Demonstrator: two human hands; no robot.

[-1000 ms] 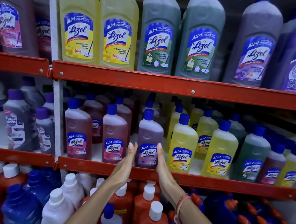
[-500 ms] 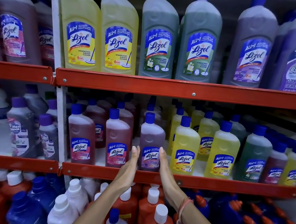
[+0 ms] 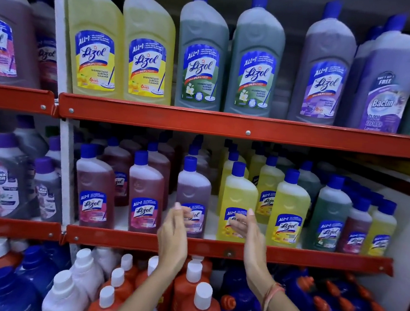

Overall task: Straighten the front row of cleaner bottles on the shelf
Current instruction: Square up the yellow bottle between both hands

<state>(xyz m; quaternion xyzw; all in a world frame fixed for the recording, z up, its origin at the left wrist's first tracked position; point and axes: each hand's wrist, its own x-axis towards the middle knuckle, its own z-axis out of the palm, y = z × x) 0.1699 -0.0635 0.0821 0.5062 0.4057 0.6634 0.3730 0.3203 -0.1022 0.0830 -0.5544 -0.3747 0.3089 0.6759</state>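
Note:
The middle shelf (image 3: 227,250) carries a front row of small cleaner bottles with blue caps: two pink ones (image 3: 94,184), a purple one (image 3: 193,189), two yellow ones (image 3: 238,197), then green, pink and yellow further right. My left hand (image 3: 174,230) hovers in front of the purple bottle's label, fingers loosely curled, holding nothing. My right hand (image 3: 249,229) floats in front of the first yellow bottle's label, fingers apart and empty. Both hands look a little blurred and neither touches a bottle as far as I can tell.
Large bottles in yellow, green and purple (image 3: 202,53) fill the upper shelf. Orange, white and blue bottles (image 3: 194,298) crowd the bottom shelf under my forearms. A white upright post (image 3: 65,166) divides the left bay, which holds grey bottles (image 3: 7,175).
Both hands let go of the sides of the purple bottle and drew back. The right hand shifted right, in front of the yellow bottle. The view tilted upward.

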